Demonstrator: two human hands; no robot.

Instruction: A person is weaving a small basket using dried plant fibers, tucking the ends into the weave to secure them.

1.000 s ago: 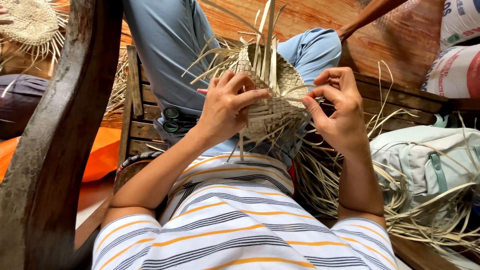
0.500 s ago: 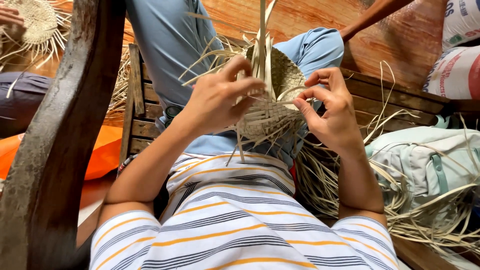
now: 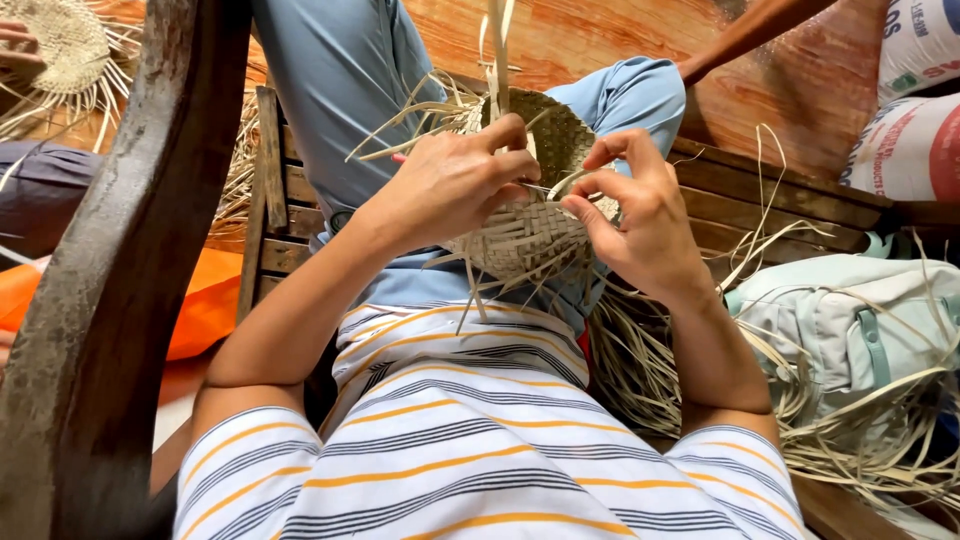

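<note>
A half-woven straw basket (image 3: 535,225) with loose strips sticking up and out sits over my lap, above my striped shirt. My left hand (image 3: 450,185) grips its left side, thumb and fingers closed over the rim and an upright strip. My right hand (image 3: 640,215) holds the right side, its fingertips pinching a thin straw strip (image 3: 560,185) at the rim. A small red-tipped tool shows beside my left hand, mostly hidden.
A curved dark wooden post (image 3: 120,290) rises at the left. A wooden bench (image 3: 790,205) runs behind, with loose straw (image 3: 860,430) over a pale green bag (image 3: 850,320). Printed sacks (image 3: 915,110) sit top right. Another person's hand holds a woven piece (image 3: 60,40) top left.
Both hands have moved closer together on the basket. My right hand's fingers have come down from open to pinch a strip at the rim, and the basket has turned slightly.
</note>
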